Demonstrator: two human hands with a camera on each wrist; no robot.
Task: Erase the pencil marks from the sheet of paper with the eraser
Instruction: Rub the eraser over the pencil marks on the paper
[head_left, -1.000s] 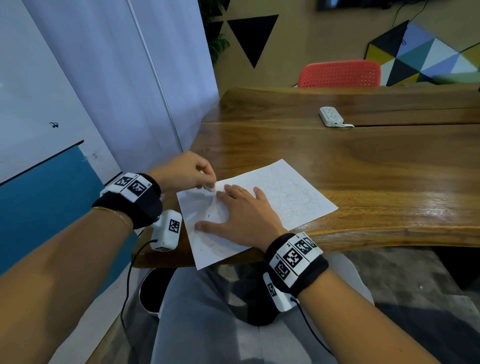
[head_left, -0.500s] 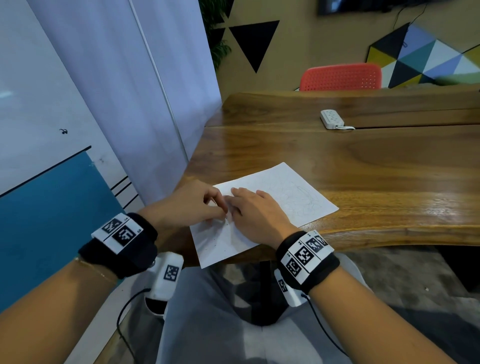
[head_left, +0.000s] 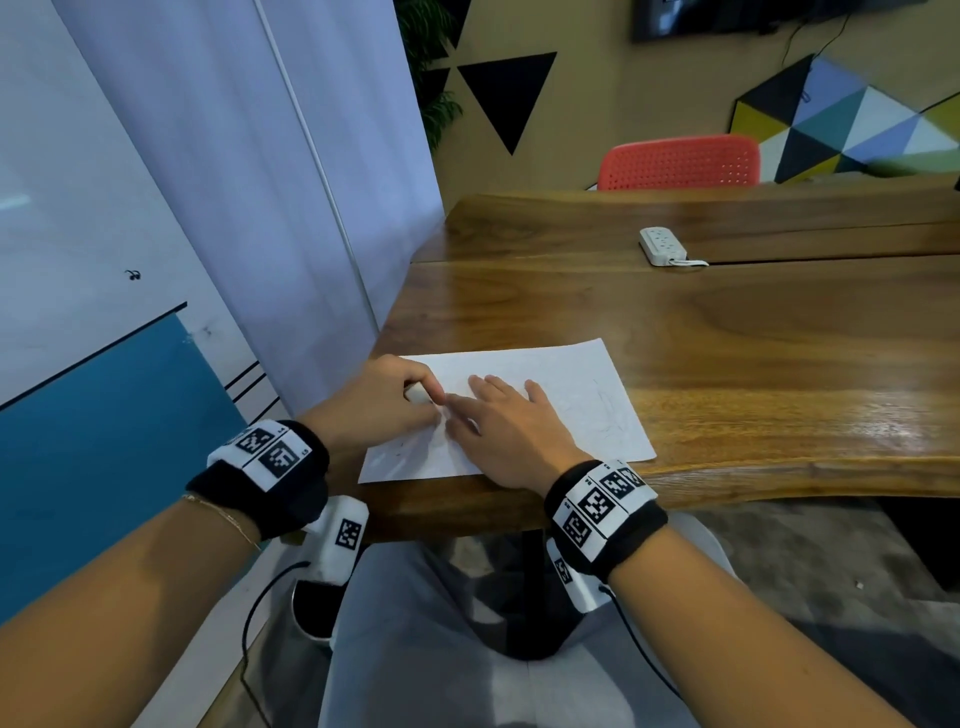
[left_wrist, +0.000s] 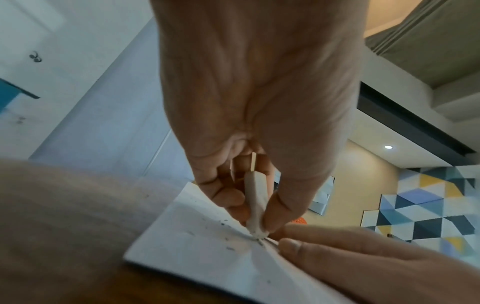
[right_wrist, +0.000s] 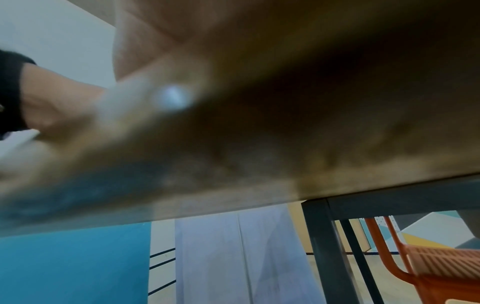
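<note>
A white sheet of paper (head_left: 561, 405) with faint pencil lines lies at the near left corner of the wooden table (head_left: 727, 353). My left hand (head_left: 384, 400) pinches a whitish eraser (head_left: 417, 393) between thumb and fingers. In the left wrist view the eraser (left_wrist: 255, 201) stands on end, its tip pressed on the paper (left_wrist: 197, 246), which wrinkles around it. Dark eraser crumbs lie nearby. My right hand (head_left: 498, 426) rests flat on the sheet right beside the eraser, fingers spread. The right wrist view shows only the blurred table edge (right_wrist: 259, 144).
A white power strip (head_left: 662, 246) with a cord lies at the far middle of the table. A red chair (head_left: 680, 161) stands behind the table. A white wall panel and curtain are close on the left. My grey-trousered legs are under the table edge.
My left hand with the eraser has slid nearer and rightward across the sheet, next to my right hand's fingers. The sheet has turned a little on the table.
</note>
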